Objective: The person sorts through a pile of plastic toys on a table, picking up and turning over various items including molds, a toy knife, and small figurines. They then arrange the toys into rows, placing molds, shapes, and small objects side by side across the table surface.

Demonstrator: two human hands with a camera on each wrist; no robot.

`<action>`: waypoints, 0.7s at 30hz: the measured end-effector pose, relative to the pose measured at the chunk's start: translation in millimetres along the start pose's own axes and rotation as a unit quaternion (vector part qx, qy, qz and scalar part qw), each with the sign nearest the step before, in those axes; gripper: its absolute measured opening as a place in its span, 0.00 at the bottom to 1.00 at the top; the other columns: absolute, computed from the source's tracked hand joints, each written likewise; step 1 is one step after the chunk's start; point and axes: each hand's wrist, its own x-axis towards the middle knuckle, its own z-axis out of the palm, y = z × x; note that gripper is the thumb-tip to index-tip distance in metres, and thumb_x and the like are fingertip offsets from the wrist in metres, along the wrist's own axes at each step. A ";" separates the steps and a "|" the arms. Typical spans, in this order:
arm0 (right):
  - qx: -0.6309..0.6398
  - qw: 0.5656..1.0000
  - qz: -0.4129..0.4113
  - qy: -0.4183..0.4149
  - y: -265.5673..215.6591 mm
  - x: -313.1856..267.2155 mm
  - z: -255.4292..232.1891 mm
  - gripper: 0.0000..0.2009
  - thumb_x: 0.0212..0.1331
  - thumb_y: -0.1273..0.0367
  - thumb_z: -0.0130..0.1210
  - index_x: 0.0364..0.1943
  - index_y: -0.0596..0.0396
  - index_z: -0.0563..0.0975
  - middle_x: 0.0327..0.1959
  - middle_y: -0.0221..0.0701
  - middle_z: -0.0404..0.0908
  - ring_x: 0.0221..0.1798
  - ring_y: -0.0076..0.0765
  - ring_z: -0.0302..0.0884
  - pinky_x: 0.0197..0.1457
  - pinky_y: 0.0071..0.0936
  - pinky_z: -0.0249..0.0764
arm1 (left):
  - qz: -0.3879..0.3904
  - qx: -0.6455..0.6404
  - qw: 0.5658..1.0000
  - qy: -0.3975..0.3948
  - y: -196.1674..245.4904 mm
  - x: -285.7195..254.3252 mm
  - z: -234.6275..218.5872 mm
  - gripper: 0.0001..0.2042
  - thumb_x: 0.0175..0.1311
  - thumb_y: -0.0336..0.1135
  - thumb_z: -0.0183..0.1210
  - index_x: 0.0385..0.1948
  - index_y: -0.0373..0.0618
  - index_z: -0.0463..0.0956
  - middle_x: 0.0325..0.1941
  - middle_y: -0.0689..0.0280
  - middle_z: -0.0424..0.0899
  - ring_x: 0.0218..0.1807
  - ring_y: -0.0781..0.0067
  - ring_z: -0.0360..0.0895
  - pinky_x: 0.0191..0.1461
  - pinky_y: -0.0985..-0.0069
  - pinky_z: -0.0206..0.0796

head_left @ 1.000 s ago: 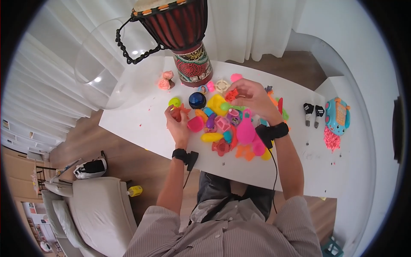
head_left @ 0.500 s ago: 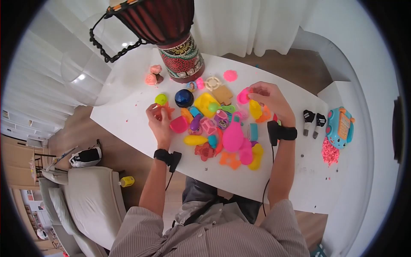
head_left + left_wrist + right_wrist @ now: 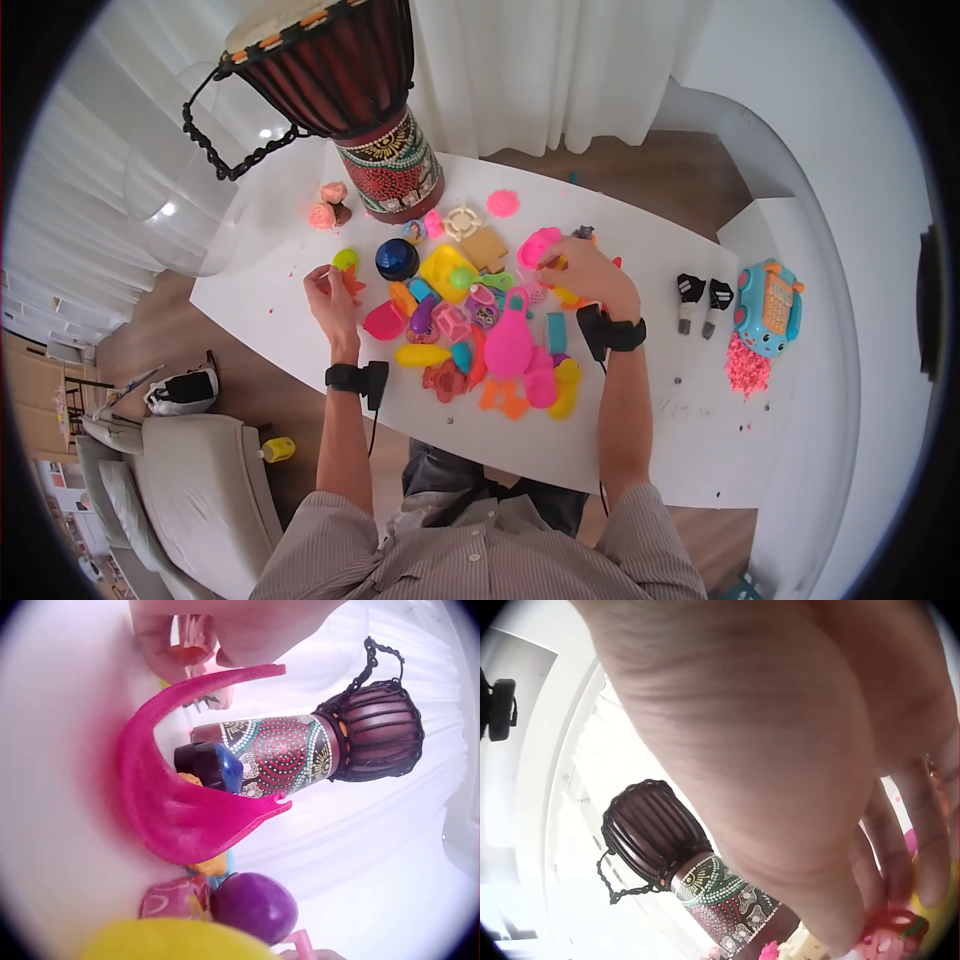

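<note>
Left of the toy pile, my left hand [image 3: 330, 300] pinches an orange-red, spiky leaf-shaped toy [image 3: 352, 281]. A lime-green ball [image 3: 345, 259] lies just beyond it. The pink curved scoop [image 3: 169, 817] fills the middle of the left wrist view, below the fingers. My right hand [image 3: 600, 282] bends down over the pile's right side, beside a pink mould [image 3: 537, 247]. In the right wrist view, thumb and fingertips close on a small red-pink toy [image 3: 891, 934], partly hidden by the hand. A yellow toy [image 3: 566, 297] shows under that hand.
A tall djembe drum [image 3: 390, 165] stands at the table's back left, near pink roses [image 3: 328, 207]. A dark blue ball [image 3: 397, 259] and a pink paddle [image 3: 508, 345] lie in the pile. A toy phone [image 3: 768, 308] and small black-and-white items [image 3: 704, 298] are at right.
My right hand first moves right, baring a beige block and the pink mould, then comes back slightly left and lower. My left hand stays at the pile's left with the leaf-shaped toy. The head view shifts.
</note>
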 end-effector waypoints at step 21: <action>-0.043 0.996 -0.049 0.055 -4.2 -0.7 -14.4 0.16 0.55 0.74 0.66 0.49 0.57 0.82 0.45 0.40 0.82 0.49 0.47 0.83 0.54 0.38 0.79 | 0.254 -0.081 0.963 -0.043 127.0 -1.9 68.0 0.07 0.74 0.31 0.58 0.47 0.42 0.80 0.43 0.63 0.87 0.45 0.73 0.81 0.50 0.73 0.72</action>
